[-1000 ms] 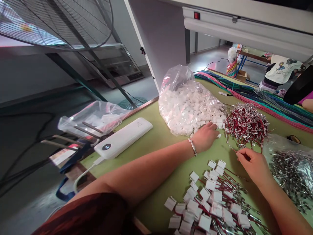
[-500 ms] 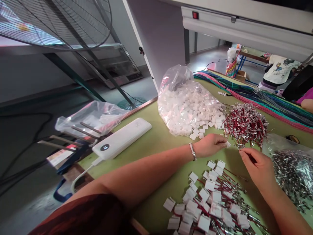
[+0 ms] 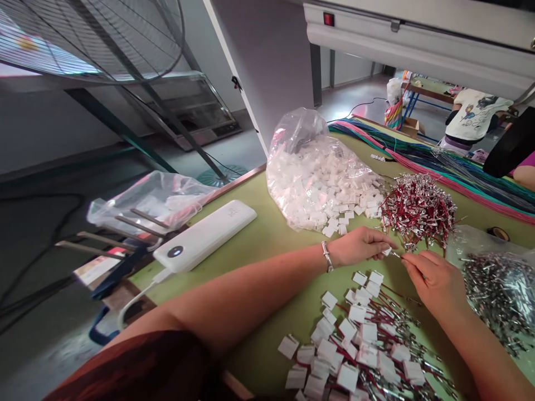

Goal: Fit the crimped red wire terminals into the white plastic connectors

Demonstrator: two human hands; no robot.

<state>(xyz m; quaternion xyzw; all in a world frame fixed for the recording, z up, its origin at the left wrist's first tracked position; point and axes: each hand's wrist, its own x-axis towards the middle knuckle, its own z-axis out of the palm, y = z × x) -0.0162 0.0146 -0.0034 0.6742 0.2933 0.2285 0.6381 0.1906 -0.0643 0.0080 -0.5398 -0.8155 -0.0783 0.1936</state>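
Observation:
My left hand point(image 3: 368, 245) pinches a small white plastic connector housing point(image 3: 387, 251). Close against it, my right hand point(image 3: 430, 273) grips a short wire with a metal terminal point(image 3: 396, 254) at its end, pointed at the housing. Whether the terminal has entered the housing is too small to tell. Just behind my hands lies a heap of red terminal wires point(image 3: 419, 209). Nearer to me is a pile of white housings with red wires point(image 3: 359, 334) fitted in them. A clear plastic bag of loose white housings point(image 3: 317, 172) stands beyond my left hand.
A white power bank point(image 3: 207, 235) with a cable lies on the left of the green table point(image 3: 267, 262). On the right is a bag of metal terminals point(image 3: 497, 295) near a tape roll point(image 3: 499, 234). Bundled coloured wires point(image 3: 438, 161) run along the back. A person point(image 3: 476, 117) is farther off.
My right hand has drawn a terminal wire away from the red heap and brought it to the housing in my left hand. The view has shifted slightly.

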